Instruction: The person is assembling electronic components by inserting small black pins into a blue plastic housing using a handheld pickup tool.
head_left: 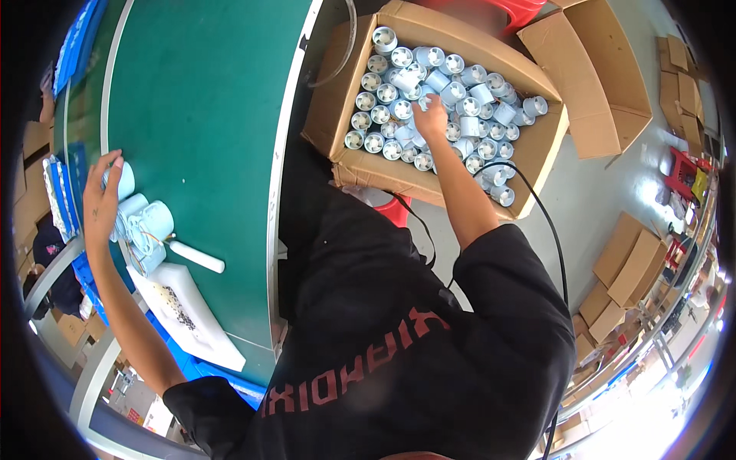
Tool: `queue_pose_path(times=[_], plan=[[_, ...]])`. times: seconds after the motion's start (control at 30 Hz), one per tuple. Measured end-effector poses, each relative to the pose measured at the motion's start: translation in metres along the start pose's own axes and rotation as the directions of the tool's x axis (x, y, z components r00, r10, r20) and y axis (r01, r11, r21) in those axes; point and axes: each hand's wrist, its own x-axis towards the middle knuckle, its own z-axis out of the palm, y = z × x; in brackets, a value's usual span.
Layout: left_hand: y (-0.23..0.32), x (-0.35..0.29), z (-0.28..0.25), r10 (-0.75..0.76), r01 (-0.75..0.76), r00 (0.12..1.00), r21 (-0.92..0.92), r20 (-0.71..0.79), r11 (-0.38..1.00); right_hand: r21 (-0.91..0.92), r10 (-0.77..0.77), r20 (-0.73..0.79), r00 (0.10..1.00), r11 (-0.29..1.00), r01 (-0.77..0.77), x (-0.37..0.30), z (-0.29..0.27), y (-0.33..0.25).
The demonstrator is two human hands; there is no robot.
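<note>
My left hand [102,201] is at the left edge of the green work table [207,115], its thumb and fingers around a light-blue fan housing [126,181]. Just below that, more light-blue housings [157,219] lie together with coiled wires, partly hiding each other. A white cylindrical piece [196,256] on a wire lies to their right. My right hand [431,116] reaches down into a cardboard box [437,31] full of light-blue cylinders with white fan blades. Its fingers are bent around a light-blue fan unit [423,101], mostly hidden by the hand.
A white foam block [184,314] with small dark pieces on it sits at the table's near left corner. An open, flapped carton [590,77] stands beyond the box at the right. A black cable [548,218] hangs beside my right arm. More cartons [629,257] stand further right.
</note>
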Motion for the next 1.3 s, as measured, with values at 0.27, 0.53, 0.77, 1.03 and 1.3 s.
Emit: queue_pose_path(times=[0.27,0.53,0.77,1.03,1.3], plan=[[0.012,-0.006,0.000,-0.128,0.137,0.988,-0.096,0.087,0.986,-0.086,0.025,-0.033,0.999,0.996,-0.027,0.043,0.033,-0.071],[0.018,-0.011,0.004,-0.133,0.134,0.991,-0.084,0.017,0.988,-0.276,-0.044,0.010,0.999,0.960,0.045,0.042,0.046,-0.137],[0.018,-0.013,0.004,-0.125,0.126,0.992,-0.099,0.014,0.987,-0.153,-0.135,-0.093,0.987,0.981,0.120,0.048,0.054,-0.138],[0.023,-0.016,-0.002,-0.064,0.058,0.992,-0.060,-0.104,0.997,-0.008,-0.266,-0.197,0.944,0.963,0.270,0.072,0.044,-0.100],[0.142,-0.073,-0.021,0.186,-0.370,0.869,-0.352,-0.459,0.860,0.696,-0.092,-0.607,0.789,0.418,0.584,-0.117,-0.155,-0.236]])
